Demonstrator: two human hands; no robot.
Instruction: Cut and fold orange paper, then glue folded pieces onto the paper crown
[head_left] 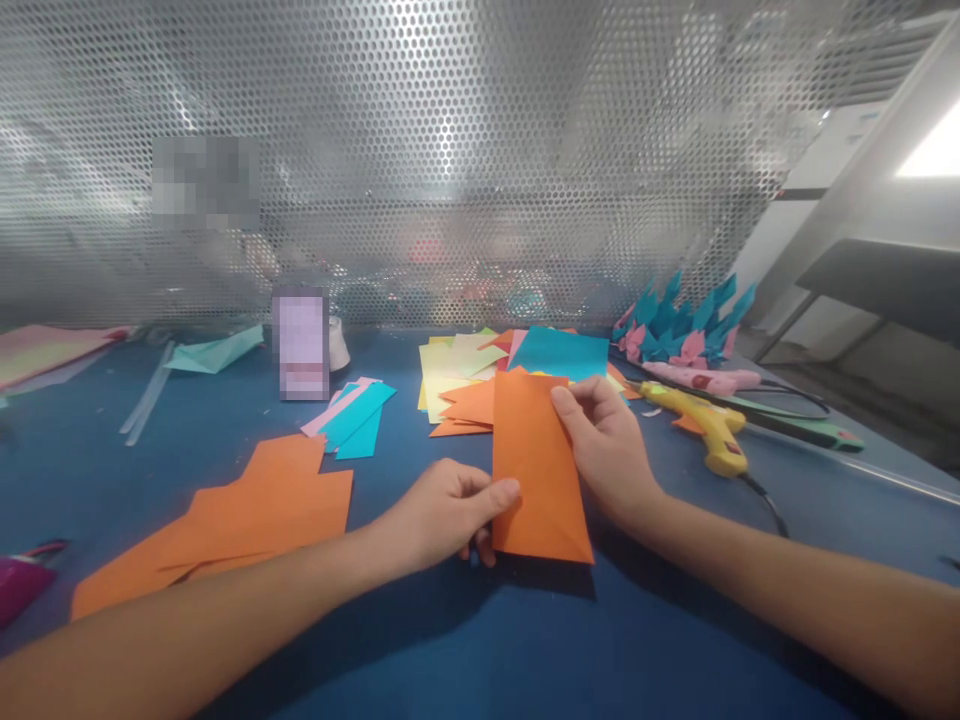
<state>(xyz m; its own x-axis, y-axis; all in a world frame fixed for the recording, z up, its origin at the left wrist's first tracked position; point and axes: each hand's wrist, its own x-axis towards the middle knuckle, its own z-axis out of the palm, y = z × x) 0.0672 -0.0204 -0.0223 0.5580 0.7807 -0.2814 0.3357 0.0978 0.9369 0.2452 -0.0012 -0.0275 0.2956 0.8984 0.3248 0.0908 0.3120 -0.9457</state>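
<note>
A rectangular piece of orange paper [537, 465] is held up just above the blue table, between my two hands. My left hand [457, 510] pinches its lower left edge, thumb on the front and fingers behind. At the upper right edge, my right hand [604, 440] grips it with the thumb in front; the fingers behind are partly hidden. More orange paper sheets [262, 510] lie overlapping at the left, partly covered by my left forearm. Behind the held piece sits a pile of yellow, orange and blue papers [562, 352].
Two glue guns, yellow [701, 420] and pink [705, 380], lie at right with cords. Behind them stands a blue and pink folded-paper piece [682, 325]. Blue and pink strips [360, 420] lie near a blurred phone-like object [301, 345]. A perforated metal panel [442, 150] borders the table's back.
</note>
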